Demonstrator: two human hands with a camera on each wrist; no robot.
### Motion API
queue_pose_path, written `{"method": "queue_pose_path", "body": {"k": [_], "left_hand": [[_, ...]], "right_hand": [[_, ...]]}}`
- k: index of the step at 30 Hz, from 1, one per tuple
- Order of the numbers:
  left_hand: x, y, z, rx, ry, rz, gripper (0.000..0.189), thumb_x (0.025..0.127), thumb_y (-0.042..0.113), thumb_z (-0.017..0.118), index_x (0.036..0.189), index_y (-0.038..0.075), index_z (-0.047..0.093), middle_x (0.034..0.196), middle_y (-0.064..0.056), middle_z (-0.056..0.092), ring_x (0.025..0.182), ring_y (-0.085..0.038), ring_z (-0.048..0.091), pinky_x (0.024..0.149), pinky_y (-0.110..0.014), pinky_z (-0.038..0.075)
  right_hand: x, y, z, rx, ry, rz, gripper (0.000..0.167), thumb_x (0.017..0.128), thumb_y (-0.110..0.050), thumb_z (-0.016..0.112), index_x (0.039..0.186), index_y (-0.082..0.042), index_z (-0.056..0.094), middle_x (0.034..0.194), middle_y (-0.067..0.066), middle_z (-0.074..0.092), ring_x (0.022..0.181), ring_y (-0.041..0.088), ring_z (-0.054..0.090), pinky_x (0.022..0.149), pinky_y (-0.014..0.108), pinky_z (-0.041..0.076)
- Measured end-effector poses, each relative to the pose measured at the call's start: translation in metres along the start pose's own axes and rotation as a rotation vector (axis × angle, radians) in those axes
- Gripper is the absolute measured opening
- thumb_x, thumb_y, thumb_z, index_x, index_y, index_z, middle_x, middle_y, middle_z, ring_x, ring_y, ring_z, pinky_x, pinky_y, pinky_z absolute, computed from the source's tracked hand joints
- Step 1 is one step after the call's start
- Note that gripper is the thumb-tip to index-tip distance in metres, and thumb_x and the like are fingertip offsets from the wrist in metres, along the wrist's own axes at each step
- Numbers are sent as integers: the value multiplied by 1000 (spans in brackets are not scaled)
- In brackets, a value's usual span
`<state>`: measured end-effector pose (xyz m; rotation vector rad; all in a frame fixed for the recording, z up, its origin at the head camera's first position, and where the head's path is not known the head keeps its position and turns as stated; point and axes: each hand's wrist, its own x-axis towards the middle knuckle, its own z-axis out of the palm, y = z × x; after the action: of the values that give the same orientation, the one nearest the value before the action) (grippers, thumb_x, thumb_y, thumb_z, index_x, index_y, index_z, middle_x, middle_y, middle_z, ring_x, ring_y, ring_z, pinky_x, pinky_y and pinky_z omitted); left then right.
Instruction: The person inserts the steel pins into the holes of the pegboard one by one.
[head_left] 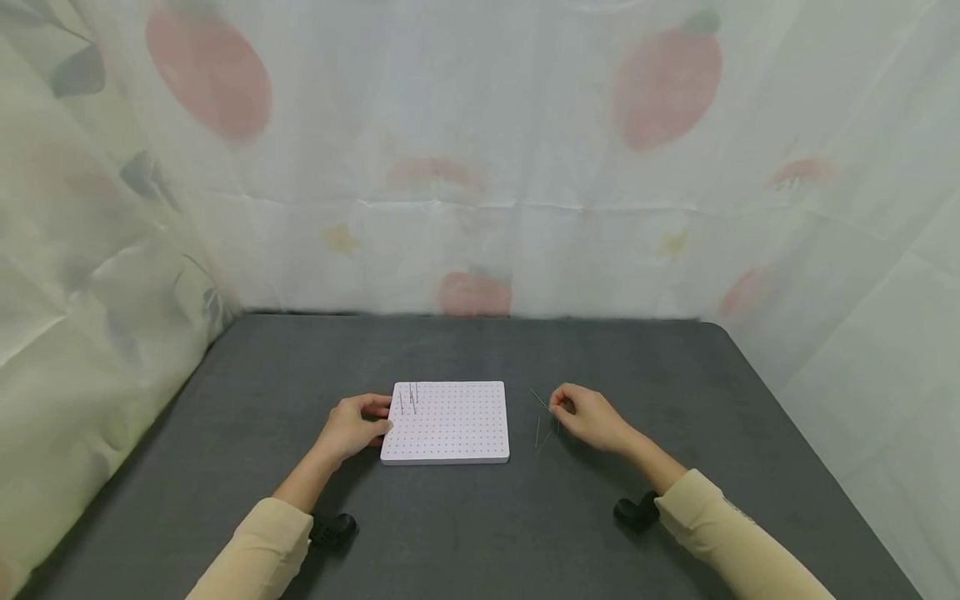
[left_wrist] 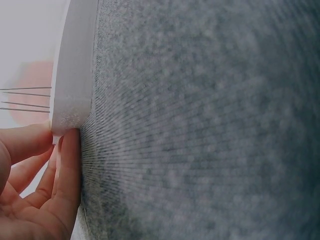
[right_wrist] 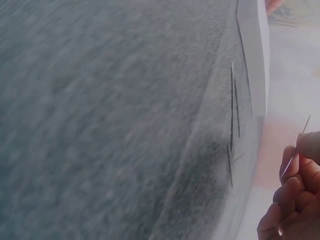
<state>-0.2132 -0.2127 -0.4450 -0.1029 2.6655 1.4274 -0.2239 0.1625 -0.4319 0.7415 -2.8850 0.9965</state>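
Note:
A white pegboard (head_left: 457, 429) dotted with rows of small holes lies flat on the dark table. Several thin needles (head_left: 413, 400) stand upright in its far left corner. My left hand (head_left: 351, 429) grips the board's left edge, its thumb at the top rim and its fingers along the side. To the right of the board, my right hand (head_left: 594, 420) pinches a needle (right_wrist: 306, 122) between thumb and fingertip, held above the tabletop. Several loose needles (right_wrist: 232, 100) lie on the cloth between the board and that hand.
The grey cloth-covered table (head_left: 465, 533) spreads around the board. A white curtain (head_left: 480, 250) with fruit prints hangs behind it, and more fabric hangs at both sides. Each wrist carries a black camera.

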Motion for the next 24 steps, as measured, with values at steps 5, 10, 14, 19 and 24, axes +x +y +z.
{"method": "queue_pose_path", "body": {"k": [5, 10, 14, 19, 24], "left_hand": [[0, -1, 0, 6, 0, -2, 42, 82, 4, 65, 123, 1, 56, 107, -17, 60, 77, -16, 62, 62, -31, 56], [1, -1, 0, 3, 1, 0, 43, 81, 4, 65, 123, 1, 56, 107, -17, 60, 77, -16, 62, 62, -31, 56], [1, -1, 0, 3, 3, 3, 43, 81, 4, 65, 123, 1, 56, 106, -16, 60, 77, -16, 62, 63, -31, 57], [1, -1, 0, 11, 7, 2, 42, 81, 4, 65, 122, 1, 56, 105, -15, 60, 77, -16, 62, 62, -31, 56], [1, -2, 1, 6, 10, 0, 42, 81, 4, 65, 122, 1, 57, 105, -16, 60, 76, -15, 62, 62, -31, 56]], "right_hand": [[5, -4, 2, 8, 6, 14, 5, 92, -16, 55, 93, -13, 59, 69, -6, 49, 53, 7, 41, 50, 23, 37], [12, -11, 3, 13, 16, 16, 4, 93, -17, 54, 94, -15, 57, 71, -6, 50, 55, 8, 42, 51, 23, 38], [19, -16, 4, 26, 37, 4, 5, 92, -17, 54, 94, -14, 57, 73, -5, 51, 57, 9, 42, 51, 23, 38], [27, -24, 8, 51, 54, 3, 4, 92, -15, 55, 93, -13, 58, 74, -4, 52, 61, 10, 42, 52, 23, 38], [33, -33, 13, 76, 73, 7, 5, 92, -14, 53, 94, -11, 57, 74, -3, 51, 62, 10, 43, 53, 22, 37]]}}
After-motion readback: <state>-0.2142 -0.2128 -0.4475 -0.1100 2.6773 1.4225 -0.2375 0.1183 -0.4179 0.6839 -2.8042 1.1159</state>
